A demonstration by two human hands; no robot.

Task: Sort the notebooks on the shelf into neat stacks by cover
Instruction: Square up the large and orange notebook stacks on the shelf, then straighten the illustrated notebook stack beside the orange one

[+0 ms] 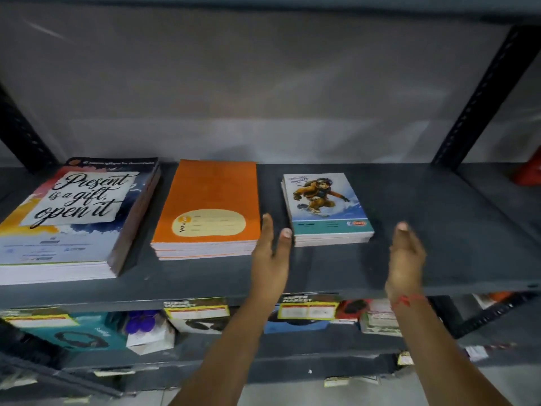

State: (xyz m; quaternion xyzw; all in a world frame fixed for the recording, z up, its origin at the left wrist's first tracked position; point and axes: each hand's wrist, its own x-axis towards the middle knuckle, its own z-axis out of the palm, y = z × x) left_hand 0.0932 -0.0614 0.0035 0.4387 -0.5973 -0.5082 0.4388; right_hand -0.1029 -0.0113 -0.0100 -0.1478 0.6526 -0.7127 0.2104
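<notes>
Notebooks [328,208] lie flat, long axis running back; both hands [270,253] open, empty.

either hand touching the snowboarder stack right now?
No: the left hand and right hand flank the snowboarder stack, open, with shelf visible between.

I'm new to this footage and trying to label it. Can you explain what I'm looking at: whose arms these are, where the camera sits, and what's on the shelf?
There is one picture, from a camera worn on a person's head, looking forward and down. The arms are that person's own: left hand and right hand, both open and holding nothing, either side of the small snowboarder notebook stack. On the dark metal shelf also lie an orange notebook stack and, far left, a thicker "Present is a gift" notebook stack. Packaged goods sit on the shelf below.
</notes>
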